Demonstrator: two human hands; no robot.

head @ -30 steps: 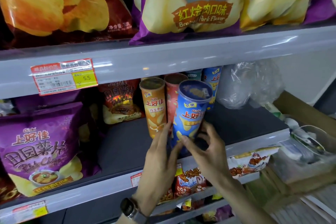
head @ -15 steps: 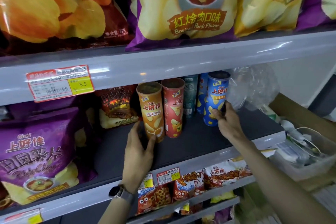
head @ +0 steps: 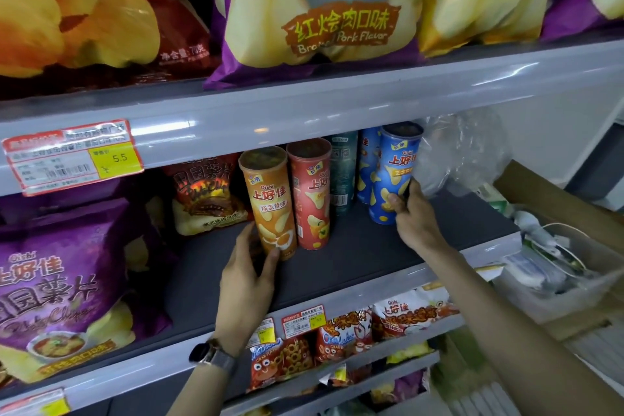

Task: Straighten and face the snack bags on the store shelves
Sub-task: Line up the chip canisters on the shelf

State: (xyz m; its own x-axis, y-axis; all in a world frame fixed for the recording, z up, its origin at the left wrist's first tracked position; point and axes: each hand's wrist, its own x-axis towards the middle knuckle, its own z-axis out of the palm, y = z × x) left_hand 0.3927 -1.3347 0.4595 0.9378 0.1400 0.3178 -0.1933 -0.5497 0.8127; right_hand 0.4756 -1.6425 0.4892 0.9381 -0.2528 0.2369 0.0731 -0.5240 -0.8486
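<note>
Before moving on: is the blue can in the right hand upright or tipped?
Upright: the blue can stands base-down on the shelf, lid uppermost, right hand gripping it.

Orange can (head: 270,203) reads Oishi 上好佳; blue can (head: 395,176) shows 上好佳; upper purple bag (head: 337,27) says 红烩肉口味, Pork Flavor; price tag (head: 72,157) marks 5.5; left purple bag (head: 60,280), Oishi 田园薯片.

Five chip tubes (head: 270,203) stand here: one orange, one red, one dark green, two blue. Two hands (head: 244,284).
</note>
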